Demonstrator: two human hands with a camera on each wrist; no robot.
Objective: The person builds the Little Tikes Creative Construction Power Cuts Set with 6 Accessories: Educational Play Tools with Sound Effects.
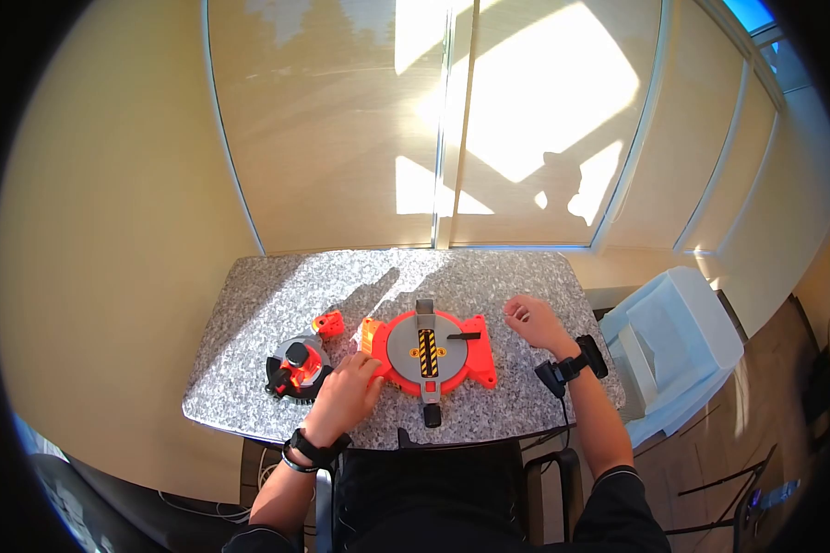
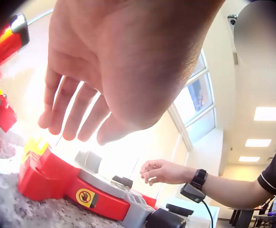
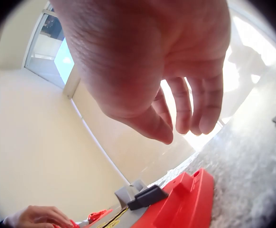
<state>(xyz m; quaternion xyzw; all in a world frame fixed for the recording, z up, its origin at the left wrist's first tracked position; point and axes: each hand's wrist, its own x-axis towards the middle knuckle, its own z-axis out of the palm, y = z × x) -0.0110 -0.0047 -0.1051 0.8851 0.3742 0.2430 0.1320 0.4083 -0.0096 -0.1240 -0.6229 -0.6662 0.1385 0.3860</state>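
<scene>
A red toy base [image 1: 482, 359] lies flat at the middle of the table, with a grey round plate [image 1: 401, 346] and a black-and-yellow striped strip [image 1: 430, 352] on it. My left hand [image 1: 344, 394] reaches over the base's left end, fingers extended and relaxed; in the left wrist view nothing is in the palm. Loosely curled and holding nothing, my right hand [image 1: 537, 324] hovers right of the base. A black lever [image 3: 149, 197] sticks up from the plate. Left of my left hand sits a red, grey and black toy saw head [image 1: 309, 376], partly round.
A small red-orange piece [image 1: 329, 323] lies behind the saw head. The speckled granite-look table [image 1: 516, 405] has a wall of blinds [image 1: 341, 184] behind it. To its right stands a bin-like thing under a pale blue cover [image 1: 678, 332]. A cable [image 1: 565, 415] hangs from my right wrist camera.
</scene>
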